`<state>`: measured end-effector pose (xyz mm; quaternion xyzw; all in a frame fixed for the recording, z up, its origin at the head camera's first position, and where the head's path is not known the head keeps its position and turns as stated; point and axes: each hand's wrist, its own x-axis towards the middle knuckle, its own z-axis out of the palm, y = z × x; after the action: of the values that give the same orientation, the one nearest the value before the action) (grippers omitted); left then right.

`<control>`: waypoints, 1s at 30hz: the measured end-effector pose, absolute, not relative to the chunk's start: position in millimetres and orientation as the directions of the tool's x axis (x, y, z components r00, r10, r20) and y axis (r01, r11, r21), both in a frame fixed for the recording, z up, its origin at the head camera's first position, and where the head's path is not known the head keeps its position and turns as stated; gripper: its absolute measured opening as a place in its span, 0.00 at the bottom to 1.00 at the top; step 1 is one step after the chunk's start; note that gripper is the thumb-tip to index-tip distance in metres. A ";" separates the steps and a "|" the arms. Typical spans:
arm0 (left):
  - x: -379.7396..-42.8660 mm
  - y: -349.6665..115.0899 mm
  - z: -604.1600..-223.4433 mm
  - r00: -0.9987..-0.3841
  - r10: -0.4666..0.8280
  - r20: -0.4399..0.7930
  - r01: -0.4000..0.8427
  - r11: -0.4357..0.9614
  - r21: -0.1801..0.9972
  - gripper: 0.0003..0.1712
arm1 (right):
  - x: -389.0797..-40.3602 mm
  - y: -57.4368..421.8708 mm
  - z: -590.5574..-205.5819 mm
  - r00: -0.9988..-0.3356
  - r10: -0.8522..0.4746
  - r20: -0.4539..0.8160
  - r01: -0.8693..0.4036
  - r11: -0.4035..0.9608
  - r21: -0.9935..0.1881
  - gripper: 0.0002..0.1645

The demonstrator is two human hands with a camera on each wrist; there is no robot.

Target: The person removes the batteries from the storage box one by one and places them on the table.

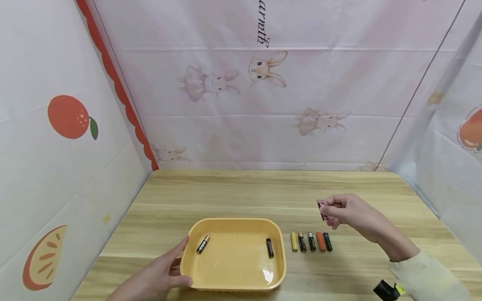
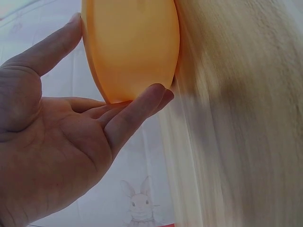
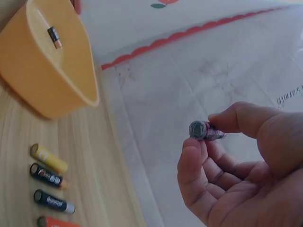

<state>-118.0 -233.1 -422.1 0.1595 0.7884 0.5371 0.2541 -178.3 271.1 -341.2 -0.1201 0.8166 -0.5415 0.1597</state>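
My left hand (image 1: 158, 271) grips the left end of a yellow plastic tub (image 1: 233, 287), thumb at the near corner and fingers along its wall. In the left wrist view, the fingers (image 2: 137, 109) press against the tub's outer side. Inside the tub lie two batteries: a black one with a gold end (image 1: 203, 244) at the left and a black one (image 1: 270, 248) at the right. My right hand (image 1: 348, 213) pinches a dark pink battery (image 1: 321, 209) between thumb and fingertips, raised above the table. Its flat silver end faces the right wrist camera.
Right of the tub several batteries stand side by side in a row: yellow (image 1: 294, 241), black-and-gold (image 1: 302, 242), black-and-silver (image 1: 311, 241), orange (image 1: 320, 241) and black (image 1: 327, 241). Printed cloth walls (image 1: 226, 138) enclose the wooden table (image 1: 169, 192). A black object (image 1: 385, 290) sits by the right sleeve.
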 end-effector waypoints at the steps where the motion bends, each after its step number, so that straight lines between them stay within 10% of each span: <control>1: -117.7 -233.1 -422.0 -0.820 0.524 -0.228 -0.020 0.372 0.928 0.65 | -177.6 274.7 -343.7 -0.924 -0.356 -0.141 -0.007 0.385 -0.923 0.16; 30: -119.2 -234.5 -420.7 -0.806 0.545 -0.232 -0.033 0.349 0.937 0.65 | -160.2 313.8 -425.4 -0.956 -0.136 -0.260 0.155 0.519 -0.841 0.16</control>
<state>-119.2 -234.5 -420.7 0.1648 0.7774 0.5462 0.2647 -160.2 313.8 -425.4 0.0056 0.8588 -0.4904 0.1479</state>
